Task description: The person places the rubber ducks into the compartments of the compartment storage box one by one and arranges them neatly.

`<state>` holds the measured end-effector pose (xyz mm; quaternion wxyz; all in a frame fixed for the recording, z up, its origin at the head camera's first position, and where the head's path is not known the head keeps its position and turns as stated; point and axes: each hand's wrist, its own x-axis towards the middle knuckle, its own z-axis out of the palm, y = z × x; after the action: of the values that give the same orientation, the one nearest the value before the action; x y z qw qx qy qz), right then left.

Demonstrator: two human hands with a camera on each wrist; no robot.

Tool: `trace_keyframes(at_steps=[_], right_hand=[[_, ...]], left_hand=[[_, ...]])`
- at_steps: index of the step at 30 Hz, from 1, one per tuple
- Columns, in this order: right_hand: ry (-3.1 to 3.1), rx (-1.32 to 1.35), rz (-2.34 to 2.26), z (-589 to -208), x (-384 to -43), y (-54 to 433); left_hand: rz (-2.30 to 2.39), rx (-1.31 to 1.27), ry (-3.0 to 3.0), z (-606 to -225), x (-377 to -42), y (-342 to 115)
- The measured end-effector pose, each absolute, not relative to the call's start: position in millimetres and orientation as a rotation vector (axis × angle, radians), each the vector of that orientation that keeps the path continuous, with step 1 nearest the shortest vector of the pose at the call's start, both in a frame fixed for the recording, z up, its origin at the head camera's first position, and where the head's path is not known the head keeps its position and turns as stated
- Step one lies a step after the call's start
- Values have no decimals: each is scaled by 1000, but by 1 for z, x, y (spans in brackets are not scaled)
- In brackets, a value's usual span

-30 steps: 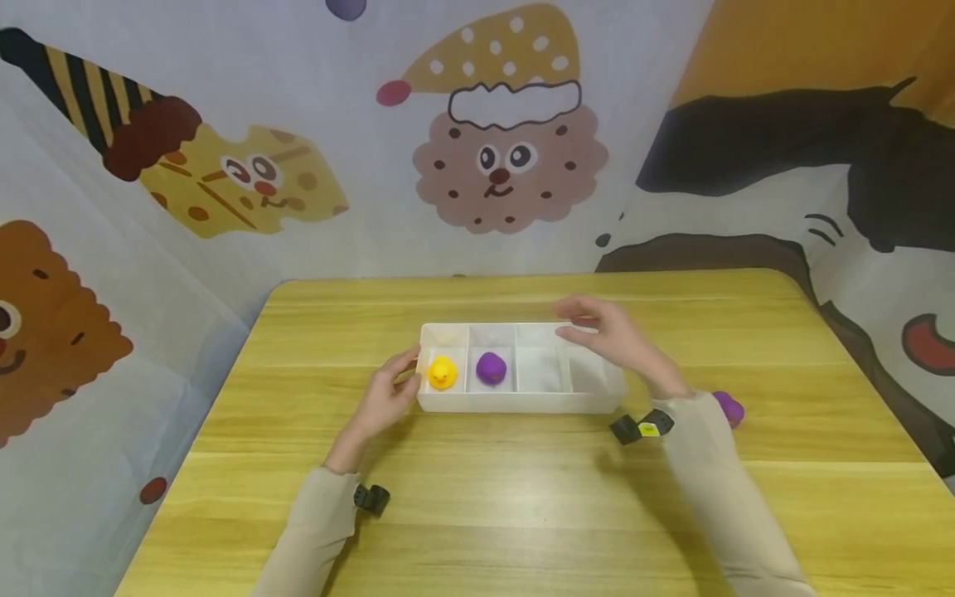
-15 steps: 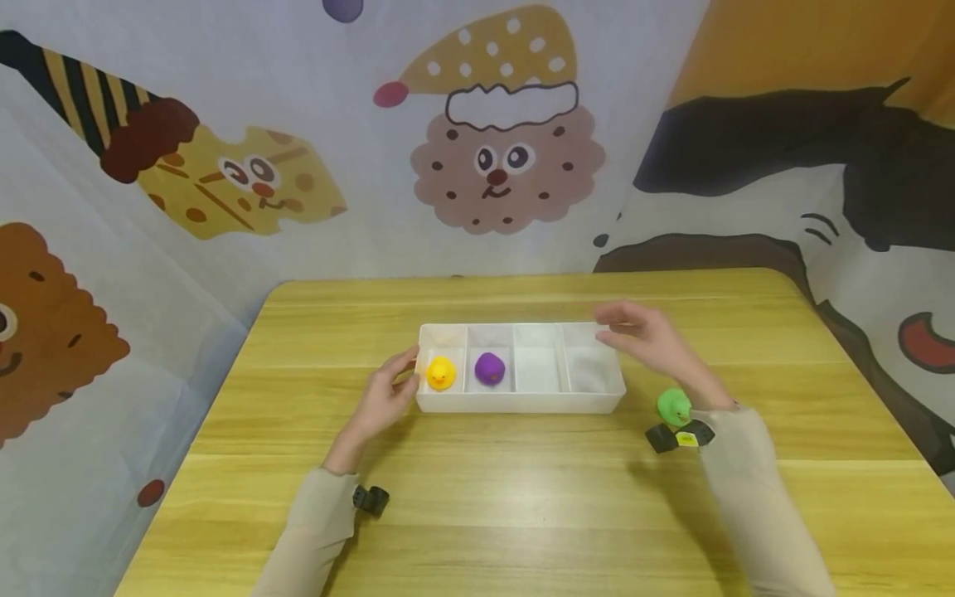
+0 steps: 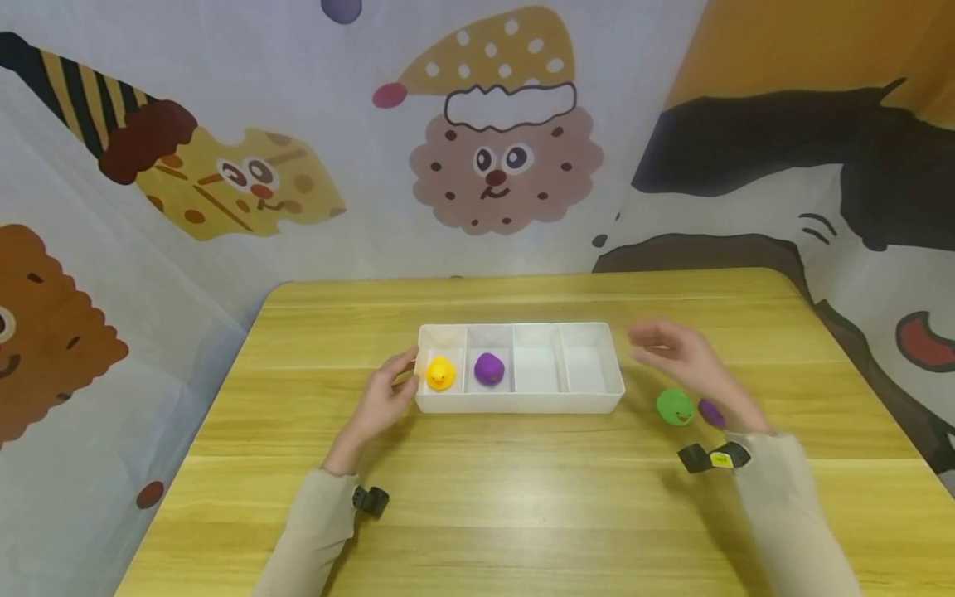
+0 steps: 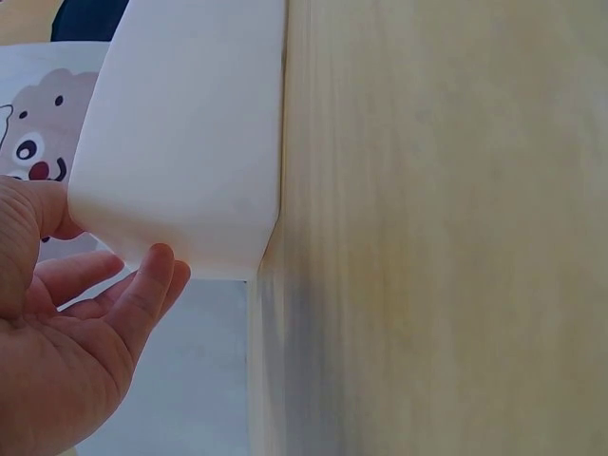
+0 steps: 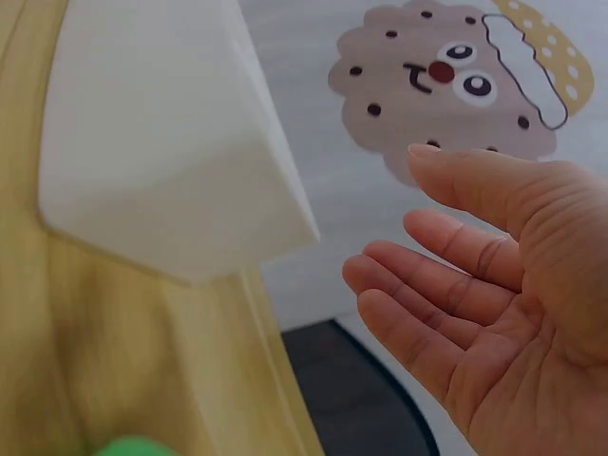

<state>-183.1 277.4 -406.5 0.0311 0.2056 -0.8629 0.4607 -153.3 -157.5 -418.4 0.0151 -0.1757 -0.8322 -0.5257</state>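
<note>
A white box [image 3: 522,403] with several compartments lies lengthwise on the table. A yellow toy duck [image 3: 440,374] sits in its leftmost compartment, and a round purple toy [image 3: 489,369] in the one beside it. My left hand [image 3: 385,398] touches the box's left end; in the left wrist view its loosely bent fingers [image 4: 142,294] lie against the end wall. My right hand [image 3: 686,361] hovers past the box's right end, holding nothing, fingers relaxed and apart from the thumb. Under it on the table are a green toy [image 3: 675,407] with a face and a partly hidden purple toy [image 3: 712,413].
The wooden table [image 3: 507,497] has its back edge close to a cloth backdrop [image 3: 358,232] printed with cartoon biscuits and cheese. Each wrist wears a small black camera [image 3: 370,500].
My right hand has moved right and toward me, from above the box's right compartments to beyond its end. The green toy has come into sight. My left hand stays on the box.
</note>
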Motion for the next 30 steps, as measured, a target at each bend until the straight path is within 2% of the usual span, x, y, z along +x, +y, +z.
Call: trace_keyframes(at_steps=[9, 16, 22, 30], right_hand=[[-2820, 585, 1364, -417, -169, 300], [-2904, 524, 1321, -425, -159, 315], [-3011, 483, 1282, -428, -153, 326], [-3047, 608, 1242, -432, -153, 332]], left_hand=[[-1623, -562, -2585, -420, -154, -158], [-1610, -566, -2555, -451, -167, -166], [-1602, -595, -2547, -457, -170, -169], [-1606, -593, -2547, -457, -170, -169]])
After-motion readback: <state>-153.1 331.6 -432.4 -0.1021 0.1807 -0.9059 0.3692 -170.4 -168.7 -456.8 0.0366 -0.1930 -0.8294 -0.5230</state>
